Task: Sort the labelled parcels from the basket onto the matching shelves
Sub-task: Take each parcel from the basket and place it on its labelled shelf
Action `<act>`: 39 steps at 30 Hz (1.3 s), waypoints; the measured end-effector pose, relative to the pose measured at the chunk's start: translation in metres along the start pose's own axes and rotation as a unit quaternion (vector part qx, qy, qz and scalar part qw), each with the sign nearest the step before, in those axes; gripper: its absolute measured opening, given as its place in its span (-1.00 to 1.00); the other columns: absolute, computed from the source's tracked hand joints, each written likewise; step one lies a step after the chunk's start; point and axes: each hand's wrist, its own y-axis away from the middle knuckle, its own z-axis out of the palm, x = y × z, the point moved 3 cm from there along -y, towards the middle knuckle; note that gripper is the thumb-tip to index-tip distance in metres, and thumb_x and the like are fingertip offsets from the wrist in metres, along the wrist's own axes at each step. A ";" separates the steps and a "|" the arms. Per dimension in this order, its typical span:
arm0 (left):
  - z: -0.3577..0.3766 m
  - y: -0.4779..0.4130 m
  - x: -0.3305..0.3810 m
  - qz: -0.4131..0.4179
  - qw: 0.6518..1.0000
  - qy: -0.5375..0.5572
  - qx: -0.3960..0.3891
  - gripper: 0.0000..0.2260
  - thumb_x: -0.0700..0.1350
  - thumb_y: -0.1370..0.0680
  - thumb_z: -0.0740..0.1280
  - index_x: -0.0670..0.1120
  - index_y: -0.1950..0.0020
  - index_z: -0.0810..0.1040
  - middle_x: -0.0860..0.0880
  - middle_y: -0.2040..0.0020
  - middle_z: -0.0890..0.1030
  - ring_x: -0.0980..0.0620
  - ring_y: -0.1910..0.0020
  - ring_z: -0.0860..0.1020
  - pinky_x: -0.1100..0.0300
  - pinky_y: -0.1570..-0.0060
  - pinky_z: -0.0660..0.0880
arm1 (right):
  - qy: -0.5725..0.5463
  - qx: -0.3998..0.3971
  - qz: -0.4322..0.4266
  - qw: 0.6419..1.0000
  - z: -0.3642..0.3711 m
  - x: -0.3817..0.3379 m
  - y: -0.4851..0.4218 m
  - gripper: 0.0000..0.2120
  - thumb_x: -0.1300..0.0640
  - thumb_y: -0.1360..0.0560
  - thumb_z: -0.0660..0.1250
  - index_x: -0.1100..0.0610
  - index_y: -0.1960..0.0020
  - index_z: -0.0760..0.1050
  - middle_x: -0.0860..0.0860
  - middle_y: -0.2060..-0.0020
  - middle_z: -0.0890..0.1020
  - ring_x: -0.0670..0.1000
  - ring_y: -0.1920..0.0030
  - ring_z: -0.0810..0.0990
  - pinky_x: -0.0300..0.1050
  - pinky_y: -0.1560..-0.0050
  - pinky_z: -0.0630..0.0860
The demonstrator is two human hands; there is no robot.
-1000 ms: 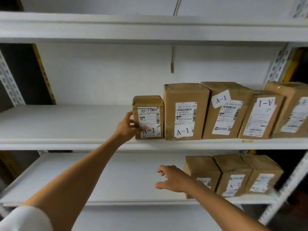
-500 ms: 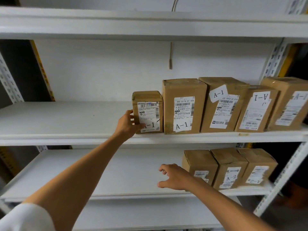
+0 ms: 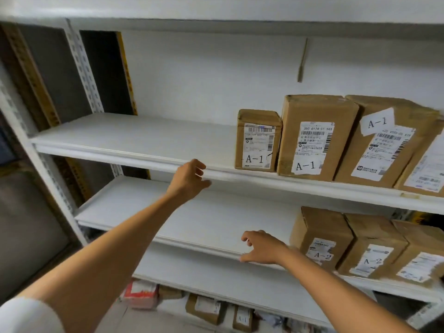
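Two empty hands (image 3: pixel 189 179) (image 3: pixel 262 248), apparently four A-1 parcels (image 3: pixel 258 140) — three lower parcels (image 3: pixel 322 236)

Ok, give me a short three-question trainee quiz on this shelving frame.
1. True or false: the left hand grips the smallest parcel on the upper shelf.
2. Fill in: that parcel's large printed label reads ___.
3. The parcels on the lower shelf by the right hand are labelled: a) A-1 b) A-2 c) B-2.
Key: 1 false, it holds nothing; 2 A-1; 3 b.
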 end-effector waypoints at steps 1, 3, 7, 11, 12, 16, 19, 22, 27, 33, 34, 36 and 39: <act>-0.008 0.009 -0.011 -0.006 0.999 -0.042 -0.020 -0.63 -0.14 -0.41 0.51 -0.13 -0.17 0.52 -0.08 0.00 0.60 -0.03 0.08 0.57 0.10 0.03 0.55 | 0.009 -0.004 -0.013 1.000 -0.003 -0.010 -0.007 -0.36 -0.15 -0.45 0.36 0.06 -0.44 0.28 0.04 -0.33 0.43 0.05 -0.25 0.47 -0.09 -0.19 0.44; -0.024 0.032 -0.035 -0.026 0.986 -0.145 -0.080 -0.67 -0.10 -0.43 0.49 -0.11 -0.16 0.54 -0.08 -0.03 0.63 -0.02 0.09 0.58 0.11 0.01 0.54 | 0.026 -0.006 -0.051 0.998 -0.010 -0.038 -0.022 -0.36 -0.18 -0.44 0.37 0.03 -0.42 0.30 0.04 -0.32 0.45 0.06 -0.23 0.49 -0.05 -0.21 0.46; -0.060 0.097 -0.073 -0.100 0.947 -0.281 -0.122 -0.68 -0.02 -0.47 0.44 -0.05 -0.19 0.52 -0.02 -0.05 0.61 -0.01 0.06 0.56 0.14 0.04 0.50 | 0.060 -0.016 -0.164 0.984 -0.012 -0.110 -0.041 -0.37 -0.17 -0.44 0.37 0.06 -0.41 0.32 0.07 -0.29 0.46 0.08 -0.22 0.49 -0.04 -0.20 0.46; -0.096 0.180 -0.100 -0.222 0.924 -0.306 -0.062 -0.73 -0.02 -0.44 0.42 -0.01 -0.12 0.56 -0.01 -0.04 0.60 -0.05 0.03 0.57 0.18 0.12 0.46 | 0.098 -0.035 -0.307 0.946 0.010 -0.189 -0.030 -0.40 -0.15 -0.43 0.39 0.09 -0.37 0.37 0.07 -0.26 0.51 0.06 -0.18 0.51 -0.07 -0.15 0.47; -0.103 0.205 -0.103 -0.260 0.918 -0.297 -0.040 -0.74 -0.01 -0.42 0.42 0.00 -0.08 0.56 -0.01 -0.02 0.61 -0.05 0.02 0.58 0.17 0.09 0.49 | 0.105 -0.044 -0.339 0.934 0.020 -0.207 -0.022 -0.40 -0.14 -0.43 0.40 0.10 -0.36 0.38 0.07 -0.25 0.51 0.06 -0.18 0.51 -0.08 -0.15 0.47; -0.115 0.326 -0.117 -0.389 0.879 -0.273 0.027 -0.70 0.00 -0.40 0.43 -0.01 -0.10 0.56 0.00 -0.01 0.62 -0.04 -0.02 0.58 0.12 0.01 0.54 | 0.138 -0.088 -0.463 0.871 0.076 -0.270 0.025 -0.40 -0.12 -0.44 0.42 0.10 -0.37 0.37 0.08 -0.25 0.53 0.07 -0.20 0.53 0.01 -0.19 0.51; -0.108 0.434 -0.112 -0.488 0.838 -0.232 0.072 -0.67 0.02 -0.42 0.44 -0.03 -0.14 0.53 -0.03 -0.06 0.60 -0.05 -0.05 0.57 0.07 -0.04 0.53 | 0.161 -0.153 -0.542 0.811 0.124 -0.305 0.078 -0.42 -0.09 -0.44 0.43 0.11 -0.37 0.37 0.06 -0.24 0.52 0.08 -0.21 0.52 -0.05 -0.16 0.50; -0.088 0.544 -0.091 -0.579 0.782 -0.195 0.121 -0.65 0.02 -0.43 0.43 -0.06 -0.17 0.52 -0.04 -0.07 0.61 -0.07 -0.09 0.56 0.10 -0.04 0.51 | 0.203 -0.199 -0.618 0.733 0.173 -0.331 0.141 -0.45 -0.13 -0.42 0.43 0.11 -0.30 0.42 0.08 -0.19 0.55 0.11 -0.15 0.54 -0.04 -0.10 0.51; -0.031 0.702 -0.029 -0.687 0.685 -0.128 0.207 -0.71 0.02 -0.45 0.41 -0.08 -0.07 0.49 -0.09 -0.01 0.57 -0.10 -0.01 0.55 0.03 0.01 0.52 | 0.253 -0.255 -0.721 0.592 0.250 -0.342 0.269 -0.44 -0.08 -0.46 0.40 0.14 -0.36 0.36 0.10 -0.22 0.53 0.15 -0.19 0.51 -0.06 -0.16 0.45; 0.038 0.828 0.066 -0.762 0.555 -0.083 0.323 -0.70 0.00 -0.45 0.42 -0.08 -0.11 0.49 0.00 0.12 0.50 -0.02 0.13 0.54 0.10 0.15 0.51 | 0.306 -0.298 -0.792 0.437 0.321 -0.318 0.419 -0.37 -0.09 -0.48 0.37 0.15 -0.44 0.29 0.11 -0.31 0.46 0.11 -0.29 0.43 -0.06 -0.20 0.42; 0.052 0.846 0.080 -0.773 0.533 -0.080 0.333 -0.71 0.00 -0.44 0.42 -0.08 -0.09 0.51 -0.03 0.10 0.54 -0.04 0.11 0.55 0.10 0.17 0.50 | 0.316 -0.304 -0.798 0.414 0.331 -0.312 0.442 -0.36 -0.09 -0.48 0.37 0.16 -0.44 0.29 0.11 -0.33 0.44 0.10 -0.30 0.43 -0.07 -0.21 0.42; 0.081 0.878 0.108 -0.792 0.494 -0.071 0.351 -0.76 -0.02 -0.42 0.43 -0.10 0.00 0.54 -0.11 0.06 0.61 -0.09 0.07 0.58 0.09 0.18 0.49 | 0.330 -0.320 -0.807 0.370 0.350 -0.297 0.488 -0.37 -0.09 -0.48 0.38 0.16 -0.44 0.29 0.10 -0.34 0.44 0.08 -0.27 0.45 -0.07 -0.21 0.43; 0.125 0.922 0.150 -0.817 0.429 -0.028 0.384 -0.70 -0.03 -0.47 0.41 -0.14 -0.12 0.51 -0.10 -0.03 0.60 -0.09 0.00 0.56 0.02 0.00 0.54 | 0.370 -0.317 -0.821 0.297 0.373 -0.272 0.547 -0.37 -0.11 -0.50 0.36 0.15 -0.44 0.27 0.10 -0.34 0.43 0.09 -0.29 0.44 -0.04 -0.24 0.42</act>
